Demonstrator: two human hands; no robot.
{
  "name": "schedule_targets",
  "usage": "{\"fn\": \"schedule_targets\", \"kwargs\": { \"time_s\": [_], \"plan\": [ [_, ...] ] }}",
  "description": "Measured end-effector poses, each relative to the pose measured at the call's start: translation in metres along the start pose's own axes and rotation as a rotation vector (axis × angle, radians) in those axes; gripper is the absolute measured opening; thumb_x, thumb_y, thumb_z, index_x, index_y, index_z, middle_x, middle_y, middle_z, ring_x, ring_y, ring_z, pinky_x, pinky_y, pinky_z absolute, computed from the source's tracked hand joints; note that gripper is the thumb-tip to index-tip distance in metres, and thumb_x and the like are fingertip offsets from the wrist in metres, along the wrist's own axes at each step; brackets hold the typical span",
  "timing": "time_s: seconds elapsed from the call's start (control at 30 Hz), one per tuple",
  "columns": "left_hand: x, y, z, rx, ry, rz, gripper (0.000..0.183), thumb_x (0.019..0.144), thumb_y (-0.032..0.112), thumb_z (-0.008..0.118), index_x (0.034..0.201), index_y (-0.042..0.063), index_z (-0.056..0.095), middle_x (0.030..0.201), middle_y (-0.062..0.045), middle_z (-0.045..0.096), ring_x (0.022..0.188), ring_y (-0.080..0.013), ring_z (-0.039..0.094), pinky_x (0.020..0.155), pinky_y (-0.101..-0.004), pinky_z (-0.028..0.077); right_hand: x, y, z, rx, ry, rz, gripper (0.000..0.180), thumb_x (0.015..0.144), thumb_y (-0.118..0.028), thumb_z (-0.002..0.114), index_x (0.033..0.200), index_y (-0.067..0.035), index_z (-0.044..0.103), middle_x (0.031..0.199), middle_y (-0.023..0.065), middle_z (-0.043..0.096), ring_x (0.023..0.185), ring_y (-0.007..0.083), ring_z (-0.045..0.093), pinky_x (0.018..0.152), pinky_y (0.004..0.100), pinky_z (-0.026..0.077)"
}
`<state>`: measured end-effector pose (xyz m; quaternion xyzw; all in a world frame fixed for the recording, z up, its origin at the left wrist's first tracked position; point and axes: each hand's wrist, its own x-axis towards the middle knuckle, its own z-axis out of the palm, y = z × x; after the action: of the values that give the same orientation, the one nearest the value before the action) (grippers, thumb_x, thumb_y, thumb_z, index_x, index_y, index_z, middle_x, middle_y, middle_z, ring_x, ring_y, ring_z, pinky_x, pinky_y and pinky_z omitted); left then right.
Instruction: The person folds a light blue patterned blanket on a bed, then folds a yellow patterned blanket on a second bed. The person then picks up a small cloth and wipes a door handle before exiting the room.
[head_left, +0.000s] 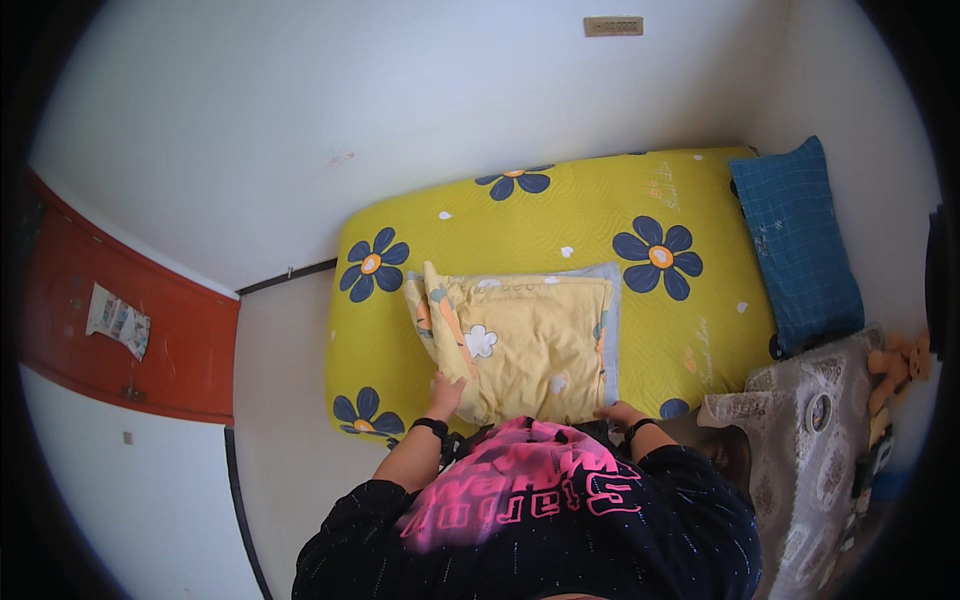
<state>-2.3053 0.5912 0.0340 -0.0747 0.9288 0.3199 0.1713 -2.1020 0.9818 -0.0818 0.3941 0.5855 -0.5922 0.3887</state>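
A pale yellow pillowcase or pillow cover (536, 322) with grey edging, carrot prints and white clouds lies on the bed in front of me. Its left side is lifted into a standing fold, and my left hand (448, 395) grips the lower end of that fold. At the near right corner, my right hand (621, 414) has its fingers on the grey edge; the fingertips are partly hidden. Under the cloth is a mattress in a yellow-green fitted cover (465, 229) printed with dark blue flowers.
A blue checked pillow (799, 244) lies at the bed's right end. Right of me, a table with a patterned grey cloth (806, 465) carries a round clock-like object (820, 412) and a teddy bear (896, 369). A red door (184, 337) stands left, beyond bare floor (281, 390).
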Motion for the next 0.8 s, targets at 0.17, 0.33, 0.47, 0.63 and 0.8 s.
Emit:
{"fn": "schedule_targets", "kwargs": {
  "time_s": [0.17, 0.33, 0.47, 0.63, 0.8],
  "plan": [
    [0.005, -0.045, -0.034, 0.035, 0.080, -0.128, 0.064, 0.084, 0.031, 0.068, 0.129, -0.007, 0.042, 0.120, -0.028, 0.058, 0.112, -0.0425, 0.056, 0.096, -0.0427, 0.043, 0.007, -0.022, 0.007, -0.013, 0.111, -0.144, 0.070, 0.065, -0.030, 0.087, 0.120, 0.002, 0.058, 0.111, 0.0153, 0.066, 0.096, 0.0297, 0.064, 0.081, 0.0439, 0.052],
    [0.000, -0.055, -0.047, -0.521, 0.032, -0.282, 0.052, 0.088, 0.021, 0.065, 0.128, -0.006, 0.045, 0.117, -0.020, 0.061, 0.106, -0.0353, 0.061, 0.087, -0.0447, 0.049, 0.088, 0.007, 0.022, -0.098, 0.057, -0.155, 0.065, 0.065, -0.013, 0.087, 0.120, 0.007, 0.057, 0.114, 0.0150, 0.065, 0.099, 0.0272, 0.064, 0.084, 0.0392, 0.053],
    [0.012, 0.052, -0.031, -1.037, -0.106, -0.382, 0.042, 0.090, 0.017, 0.063, 0.126, 0.001, 0.048, 0.113, -0.013, 0.063, 0.098, -0.0295, 0.064, 0.074, -0.0468, 0.054, 0.014, -0.037, 0.011, 0.114, -0.039, -0.086, 0.057, 0.072, -0.010, 0.082, 0.119, 0.010, 0.057, 0.110, 0.0149, 0.066, 0.089, 0.0262, 0.067, 0.076, 0.0376, 0.055],
    [-0.005, 0.164, 0.025, -0.739, -0.328, -0.094, 0.050, 0.088, 0.021, 0.066, 0.129, 0.001, 0.045, 0.115, -0.015, 0.062, 0.101, -0.0244, 0.062, 0.081, -0.0419, 0.052, 0.003, -0.047, 0.006, 0.106, -0.035, -0.075, 0.054, 0.074, -0.014, 0.081, 0.116, 0.012, 0.058, 0.107, 0.0151, 0.067, 0.084, 0.0254, 0.067, 0.072, 0.0373, 0.056],
    [-0.043, 0.184, 0.081, -0.118, -0.677, 0.388, 0.068, 0.083, 0.021, 0.070, 0.138, -0.005, 0.038, 0.119, -0.016, 0.061, 0.105, -0.0239, 0.059, 0.091, -0.0339, 0.047, 0.010, -0.041, 0.011, 0.087, -0.028, -0.167, 0.071, 0.066, -0.032, 0.085, 0.118, 0.010, 0.059, 0.108, 0.0154, 0.067, 0.090, 0.0261, 0.064, 0.077, 0.0365, 0.052]
  ]
}}
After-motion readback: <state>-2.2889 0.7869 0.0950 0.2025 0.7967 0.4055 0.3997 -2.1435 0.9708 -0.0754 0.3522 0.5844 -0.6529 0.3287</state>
